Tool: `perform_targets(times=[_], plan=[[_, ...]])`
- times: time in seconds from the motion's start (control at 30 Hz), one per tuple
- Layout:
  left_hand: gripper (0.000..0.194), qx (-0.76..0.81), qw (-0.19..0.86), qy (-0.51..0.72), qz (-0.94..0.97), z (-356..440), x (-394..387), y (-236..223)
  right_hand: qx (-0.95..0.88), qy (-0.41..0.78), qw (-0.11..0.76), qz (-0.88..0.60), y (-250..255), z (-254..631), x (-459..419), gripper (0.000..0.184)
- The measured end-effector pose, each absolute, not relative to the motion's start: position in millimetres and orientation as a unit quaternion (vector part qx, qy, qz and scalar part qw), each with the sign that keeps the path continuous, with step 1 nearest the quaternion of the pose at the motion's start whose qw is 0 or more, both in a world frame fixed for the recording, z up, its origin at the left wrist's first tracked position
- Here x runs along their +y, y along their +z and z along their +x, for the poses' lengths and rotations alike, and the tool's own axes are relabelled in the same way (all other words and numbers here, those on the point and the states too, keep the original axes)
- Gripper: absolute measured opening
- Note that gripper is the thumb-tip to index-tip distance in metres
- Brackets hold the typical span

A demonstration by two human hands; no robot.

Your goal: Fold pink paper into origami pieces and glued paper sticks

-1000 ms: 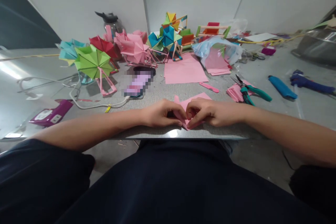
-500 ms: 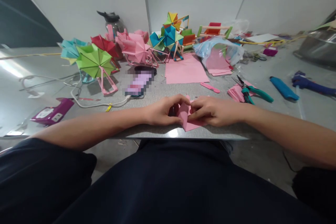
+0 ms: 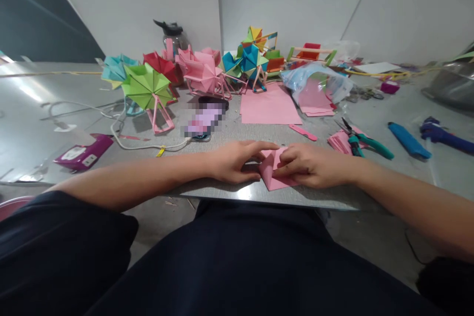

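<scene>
A small pink paper [image 3: 278,181], partly folded with a pointed flap on its left, lies near the table's front edge. My left hand [image 3: 237,162] is at its left side, index finger stretched along the top edge and thumb apart from it by the left edge. From the other side, my right hand [image 3: 311,164] has curled fingers gripping and pressing the paper; its right part is hidden under them. Beyond the hands lies a pink craft knife [image 3: 302,132].
Large pink sheets [image 3: 270,106] lie behind. Pliers [image 3: 366,144] rest on pink paper strips [image 3: 339,141] at right, near a blue case [image 3: 409,139] and a glue gun [image 3: 446,136]. Left are a phone [image 3: 205,118], a purple power strip [image 3: 84,153] and paper pinwheel models [image 3: 148,86].
My left index finger has straightened and the thumb has moved away from the flap. The flap lies lower and more open. My right fingers stay on the paper. The view has shifted slightly.
</scene>
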State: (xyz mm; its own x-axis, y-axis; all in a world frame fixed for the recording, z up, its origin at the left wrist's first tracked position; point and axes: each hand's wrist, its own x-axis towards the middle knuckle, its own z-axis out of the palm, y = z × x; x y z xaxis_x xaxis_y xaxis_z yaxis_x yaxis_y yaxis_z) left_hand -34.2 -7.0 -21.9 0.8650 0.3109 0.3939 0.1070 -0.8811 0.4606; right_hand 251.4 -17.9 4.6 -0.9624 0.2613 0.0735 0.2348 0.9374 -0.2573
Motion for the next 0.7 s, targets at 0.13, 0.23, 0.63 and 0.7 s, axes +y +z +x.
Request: perform_targets(times=[0.13, 0.23, 0.63, 0.7], plan=[[0.067, 0.099, 0.182, 0.240, 0.948, -37, 1, -23, -0.986, 0.095, 0.081, -0.115, 4, 251, -20, 0.031], [0.059, 0.107, 0.195, 0.240, 0.945, -36, 1, -24, -0.984, 0.095, 0.103, -0.112, 6, 249, -24, 0.026], [0.017, 0.109, 0.161, 0.225, 0.955, -39, 10, -18, -0.949, 0.107, 0.093, -0.280, 8, 239, -30, 0.041], [0.022, 0.087, 0.150, 0.219, 0.960, -40, 15, -19, -0.940, 0.149, 0.095, -0.290, 11, 242, -25, 0.036]])
